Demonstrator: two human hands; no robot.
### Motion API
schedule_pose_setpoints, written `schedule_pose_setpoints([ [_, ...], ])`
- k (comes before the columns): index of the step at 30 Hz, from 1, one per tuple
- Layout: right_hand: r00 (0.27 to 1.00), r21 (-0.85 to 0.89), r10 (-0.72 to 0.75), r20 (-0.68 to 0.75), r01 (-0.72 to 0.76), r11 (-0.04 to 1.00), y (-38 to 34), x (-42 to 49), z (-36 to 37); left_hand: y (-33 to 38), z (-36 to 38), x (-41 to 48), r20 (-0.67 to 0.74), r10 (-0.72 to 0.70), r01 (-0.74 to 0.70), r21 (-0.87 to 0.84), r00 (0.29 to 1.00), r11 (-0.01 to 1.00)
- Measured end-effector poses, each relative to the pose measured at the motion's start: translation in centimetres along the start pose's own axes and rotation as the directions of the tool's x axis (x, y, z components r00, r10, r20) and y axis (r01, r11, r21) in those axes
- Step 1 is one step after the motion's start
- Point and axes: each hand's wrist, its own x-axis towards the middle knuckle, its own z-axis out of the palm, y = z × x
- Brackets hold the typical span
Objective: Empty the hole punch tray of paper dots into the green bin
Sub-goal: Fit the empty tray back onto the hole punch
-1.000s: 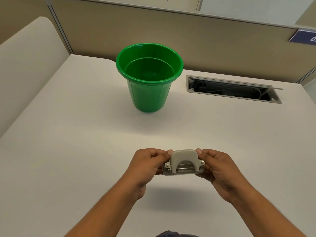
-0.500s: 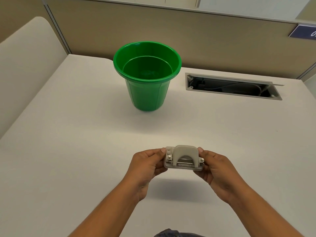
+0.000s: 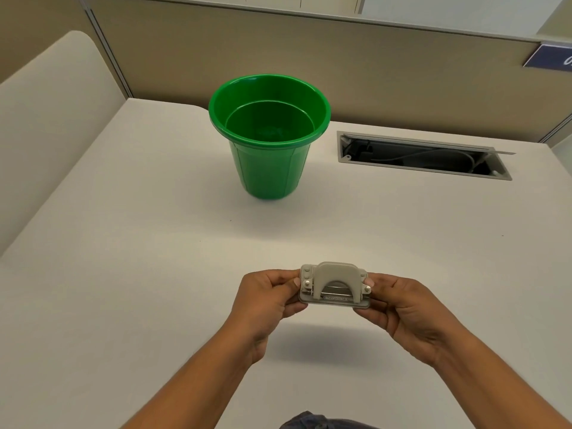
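Between your left hand (image 3: 266, 300) and right hand (image 3: 408, 308), hole punch (image 3: 335, 284) pinched at both ends, lifted off desk (image 3: 123, 258), now tipped flatter than second ago. Green bin (image 3: 268, 134) well ahead, still far. Tray not opened yet.

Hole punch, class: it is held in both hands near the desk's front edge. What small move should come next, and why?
Probably carry the hole punch forward until it is over the green bin. The left hand and right hand grip its ends above bare desk, well short of the bin, so opening the tray here would likely scatter dots.
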Motion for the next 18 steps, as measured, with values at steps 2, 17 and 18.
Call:
schedule_pose_setpoints([
  [2,1.000,0.003,-0.002,-0.023,0.002,1.000,0.1,0.0,0.0,0.0,0.0,0.0,0.006,0.003,-0.004,0.017,1.000,1.000],
  [17,0.995,0.024,0.037,-0.097,-0.035,0.999,1.5,1.4,-0.3,-1.0,-0.8,0.7,-0.017,0.042,-0.033,0.365,0.999,0.930],
  [18,0.993,0.019,0.041,-0.107,-0.039,0.999,1.6,1.4,-0.4,-1.2,-0.7,0.7,-0.032,0.051,-0.034,0.399,0.998,0.916],
])
